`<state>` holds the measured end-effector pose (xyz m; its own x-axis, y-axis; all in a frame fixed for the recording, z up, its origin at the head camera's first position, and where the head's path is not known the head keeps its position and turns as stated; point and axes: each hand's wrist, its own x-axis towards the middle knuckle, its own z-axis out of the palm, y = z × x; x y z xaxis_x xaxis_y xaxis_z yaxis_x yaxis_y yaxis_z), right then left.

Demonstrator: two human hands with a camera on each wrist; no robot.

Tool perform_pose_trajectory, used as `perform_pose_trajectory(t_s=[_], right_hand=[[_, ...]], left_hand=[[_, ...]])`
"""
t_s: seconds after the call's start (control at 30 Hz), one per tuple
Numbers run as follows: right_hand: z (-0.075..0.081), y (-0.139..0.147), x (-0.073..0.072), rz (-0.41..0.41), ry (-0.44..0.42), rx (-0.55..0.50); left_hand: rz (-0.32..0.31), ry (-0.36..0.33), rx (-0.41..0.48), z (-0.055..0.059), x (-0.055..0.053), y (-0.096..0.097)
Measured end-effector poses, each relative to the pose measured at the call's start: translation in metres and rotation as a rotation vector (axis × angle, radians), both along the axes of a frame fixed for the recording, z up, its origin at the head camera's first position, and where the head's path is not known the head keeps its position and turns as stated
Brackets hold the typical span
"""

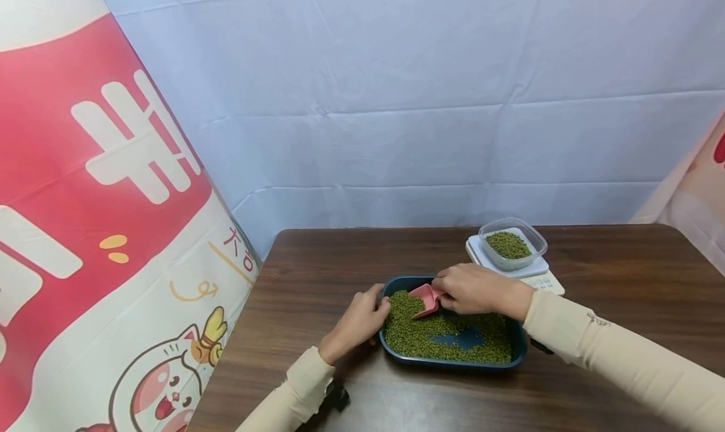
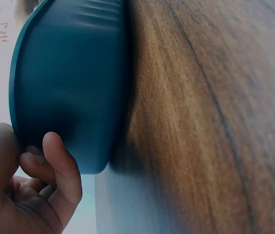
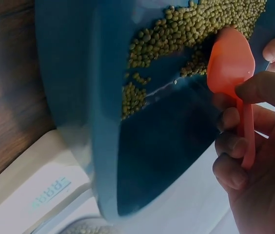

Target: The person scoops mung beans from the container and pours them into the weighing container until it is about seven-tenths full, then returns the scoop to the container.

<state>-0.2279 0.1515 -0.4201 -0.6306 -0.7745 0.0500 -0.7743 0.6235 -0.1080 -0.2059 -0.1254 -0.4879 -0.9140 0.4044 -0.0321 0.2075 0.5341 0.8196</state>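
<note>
A dark blue rectangular tub with rounded corners holds green mung beans, its bottom bare in patches. My left hand grips the tub's left end, thumb at the rim; in the left wrist view its fingers are curled against the outer wall. Over the tub, my right hand holds a pink scoop by the handle. The scoop's mouth is down among the beans at the left end. From the right wrist view, the scoop's back faces the camera and several fingers wrap its handle.
Behind the tub at the right, a white kitchen scale carries a clear plastic container with mung beans in it. The scale's display is lit. The brown wooden table ends at a pale cloth backdrop.
</note>
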Motion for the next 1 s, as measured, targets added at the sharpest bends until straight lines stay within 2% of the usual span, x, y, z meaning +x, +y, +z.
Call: perform_pose_trajectory(t_s=[0.43, 0.63, 0.9, 1.0], right_hand=[[-0.004, -0.018, 0.004, 0.007, -0.054, 0.02], [-0.001, -0.024, 0.005, 0.012, -0.089, 0.037], [0.002, -0.026, 0.006, 0.015, -0.055, 0.054], [0.001, -0.027, 0.006, -0.003, -0.071, 0.062]], left_hand=[[0.001, 0.015, 0.001, 0.0, -0.001, 0.001], [-0.001, 0.016, 0.009, 0.001, -0.001, 0.0], [-0.004, 0.007, 0.003, 0.002, -0.001, 0.0], [-0.007, 0.006, 0.001, 0.002, 0.0, 0.001]])
